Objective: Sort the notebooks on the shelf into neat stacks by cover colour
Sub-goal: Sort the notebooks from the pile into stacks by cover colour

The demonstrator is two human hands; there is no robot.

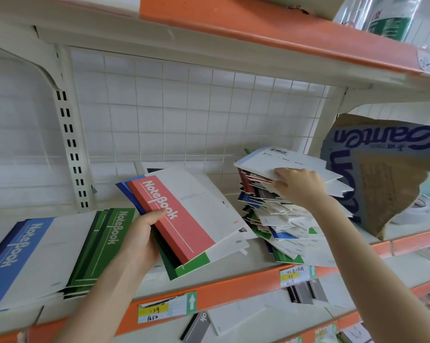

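Note:
My left hand (141, 240) grips a fanned bundle of notebooks, a red-spined notebook (174, 216) on top with blue and green ones under it, held above the shelf (233, 285). My right hand (299, 185) reaches into a tall messy pile of mixed notebooks (273, 214) at the right, fingers curled onto the white notebook (283, 162) on top. At the left lie a blue notebook stack (18, 256) and a green notebook stack (97, 246), side by side.
A torn cardboard box (382, 179) stands right of the messy pile. A wire grid (184, 115) backs the shelf and an orange-edged shelf (283, 28) hangs above. Grey notebooks (305, 290) lie on the lower shelf. Price labels (167, 306) mark the shelf edge.

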